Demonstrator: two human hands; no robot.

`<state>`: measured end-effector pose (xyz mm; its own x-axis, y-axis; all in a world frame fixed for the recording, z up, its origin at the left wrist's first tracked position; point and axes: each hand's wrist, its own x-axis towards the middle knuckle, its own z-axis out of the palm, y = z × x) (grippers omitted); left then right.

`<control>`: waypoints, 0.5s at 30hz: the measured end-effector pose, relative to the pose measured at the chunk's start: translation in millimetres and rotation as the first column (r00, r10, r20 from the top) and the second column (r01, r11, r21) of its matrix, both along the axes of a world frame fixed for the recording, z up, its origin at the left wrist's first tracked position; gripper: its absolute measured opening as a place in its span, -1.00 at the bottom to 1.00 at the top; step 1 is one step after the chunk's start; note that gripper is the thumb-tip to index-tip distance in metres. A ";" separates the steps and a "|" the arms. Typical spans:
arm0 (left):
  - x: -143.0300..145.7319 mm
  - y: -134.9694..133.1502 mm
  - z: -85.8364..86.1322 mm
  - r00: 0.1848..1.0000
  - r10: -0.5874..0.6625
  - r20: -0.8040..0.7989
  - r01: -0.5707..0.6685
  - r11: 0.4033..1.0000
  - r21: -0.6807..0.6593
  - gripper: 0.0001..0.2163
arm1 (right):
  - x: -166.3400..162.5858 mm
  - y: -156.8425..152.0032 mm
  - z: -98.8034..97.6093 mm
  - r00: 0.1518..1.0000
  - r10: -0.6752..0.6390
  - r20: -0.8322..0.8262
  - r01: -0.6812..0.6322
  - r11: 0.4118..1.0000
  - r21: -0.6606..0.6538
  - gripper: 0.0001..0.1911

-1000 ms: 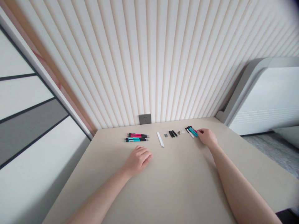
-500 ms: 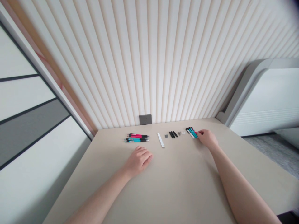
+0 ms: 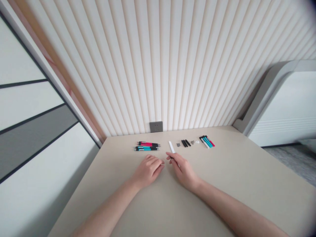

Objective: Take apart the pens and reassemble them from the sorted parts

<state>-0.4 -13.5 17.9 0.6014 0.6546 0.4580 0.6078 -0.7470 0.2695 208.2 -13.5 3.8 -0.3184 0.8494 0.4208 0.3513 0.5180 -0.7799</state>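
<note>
My left hand rests palm down on the beige table, fingers loosely spread, holding nothing. My right hand lies just to its right, fingertips pinched at the near end of the thin white sticks. Beyond my left hand lie several assembled pink and teal pens side by side. To the right of the sticks are a small grey piece, short black pieces, tiny metal parts, and a cluster of teal, pink, white and black pen barrels.
A ribbed white wall rises behind the table, with a grey socket at its foot. A white and grey unit stands at the right. White and grey panels flank the table's left edge.
My right hand has left the pen barrels at the far right and swung left to the white sticks, beside my left hand. The left hand has stayed put.
</note>
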 end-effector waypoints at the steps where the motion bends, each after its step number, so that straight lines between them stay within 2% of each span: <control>1: -0.2 -0.3 0.6 1.000 0.003 -0.004 -0.003 1.000 -0.007 -0.84 | -6.2 -6.6 -0.1 0.998 0.040 -0.038 -0.041 0.999 -0.029 -0.66; 4: -1.0 -0.9 2.3 1.000 0.026 -0.004 -0.026 0.999 -0.022 -0.86 | -11.4 -14.7 1.2 0.989 0.021 -0.147 -0.044 0.987 -0.158 -0.76; 8: -1.3 -1.0 3.3 0.999 0.032 -0.014 -0.033 0.999 -0.031 -0.87 | -6.6 -9.7 0.8 0.970 -0.034 -0.239 -0.036 0.959 -0.282 -0.81; 12: -0.8 0.1 1.9 0.999 0.015 -0.036 -0.015 1.000 -0.005 -0.86 | -5.3 -7.4 -0.4 0.968 -0.036 -0.249 -0.055 0.935 -0.349 -0.80; 15: -1.1 0.9 -1.0 1.000 0.026 -0.014 -0.025 0.999 0.023 -0.88 | -4.9 -8.2 0.9 0.982 -0.038 -0.187 -0.028 0.941 -0.338 -0.81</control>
<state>-1.5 -12.6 16.9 0.5913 0.6592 0.4646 0.6303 -0.7371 0.2436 203.3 -21.7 4.7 -0.2572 0.9530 0.1602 0.1829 0.2108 -0.9603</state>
